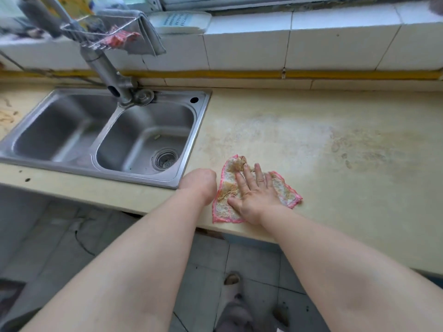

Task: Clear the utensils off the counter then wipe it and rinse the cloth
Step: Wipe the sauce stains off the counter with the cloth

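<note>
A pink-edged, stained cloth lies flat on the beige counter near its front edge. My right hand presses down on the cloth with straight, spread fingers. Just left of the cloth, beside the sink's right corner, my left hand rests knuckles-up on the counter with its fingers curled under and out of sight; nothing shows in it. A damp, paler patch spreads across the counter behind the cloth, with brownish marks further right.
A double steel sink sits to the left, with a drain strainer in its right basin. The faucet rises behind it. A wire rack with a grey rag hangs above. A white strainer lid lies on the tiled ledge.
</note>
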